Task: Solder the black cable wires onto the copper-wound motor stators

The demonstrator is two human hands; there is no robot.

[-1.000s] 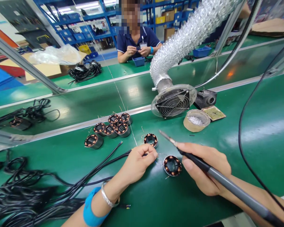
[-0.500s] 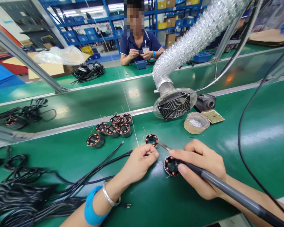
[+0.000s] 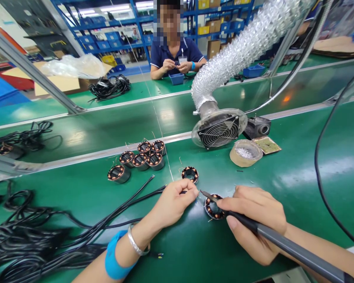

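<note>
My left hand (image 3: 177, 200) pinches the end of a black cable (image 3: 153, 192) near the middle of the green table. Wrapped around a dark soldering iron (image 3: 271, 236), my right hand (image 3: 256, 220) holds it at a slant, its tip close to my left fingertips. Beneath the iron's front part lies a copper-wound ring (image 3: 214, 210), partly covered by the iron and my right fingers. A second wound ring (image 3: 190, 174) stands just beyond my left hand. Fine wires show between my left fingertips and the nearer ring.
Several wound rings (image 3: 140, 161) stand at the back left. Black cables (image 3: 32, 236) cover the left side. A round fan (image 3: 220, 131) on a silver duct (image 3: 238, 59) stands behind a tub (image 3: 246, 153) and a sponge tray (image 3: 267, 145). A person (image 3: 177, 55) sits opposite.
The iron's tip has moved down and toward my left fingertips, away from the farther ring. My right hand has shifted slightly right and down; my left hand has barely moved.
</note>
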